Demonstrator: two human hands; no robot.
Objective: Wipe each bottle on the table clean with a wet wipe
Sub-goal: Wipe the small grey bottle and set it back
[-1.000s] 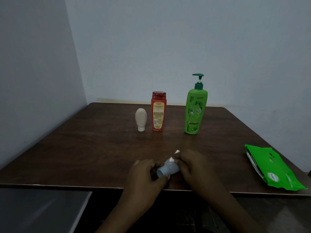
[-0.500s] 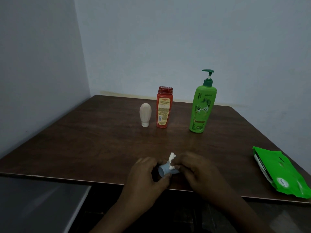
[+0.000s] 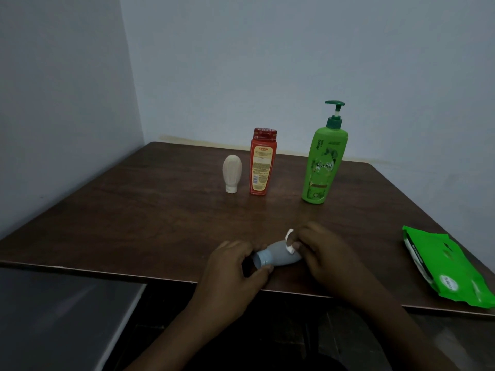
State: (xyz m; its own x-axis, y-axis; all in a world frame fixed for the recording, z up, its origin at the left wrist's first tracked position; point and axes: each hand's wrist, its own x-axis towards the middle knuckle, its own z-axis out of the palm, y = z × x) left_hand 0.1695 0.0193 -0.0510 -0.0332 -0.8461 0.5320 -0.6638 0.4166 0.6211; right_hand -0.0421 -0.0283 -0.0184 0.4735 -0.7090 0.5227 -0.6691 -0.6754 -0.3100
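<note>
Head view: your left hand point(image 3: 235, 266) curls round the cap end of the small grey bottle point(image 3: 276, 254), held on its side near the table's point(image 3: 160, 223) front edge, between your hands. Your right hand point(image 3: 324, 250) pinches a white wet wipe point(image 3: 289, 241) against the bottle's other end.

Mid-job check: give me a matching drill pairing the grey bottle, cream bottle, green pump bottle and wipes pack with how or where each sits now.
Column A
1. grey bottle
2. cream bottle
3. green pump bottle
4. wipes pack

Column B
a. standing on its cap
b. lying flat, far right
c. on its side, wet wipe against it
d. upright, tallest

Pairs: 1-c, 2-a, 3-d, 4-b
</note>
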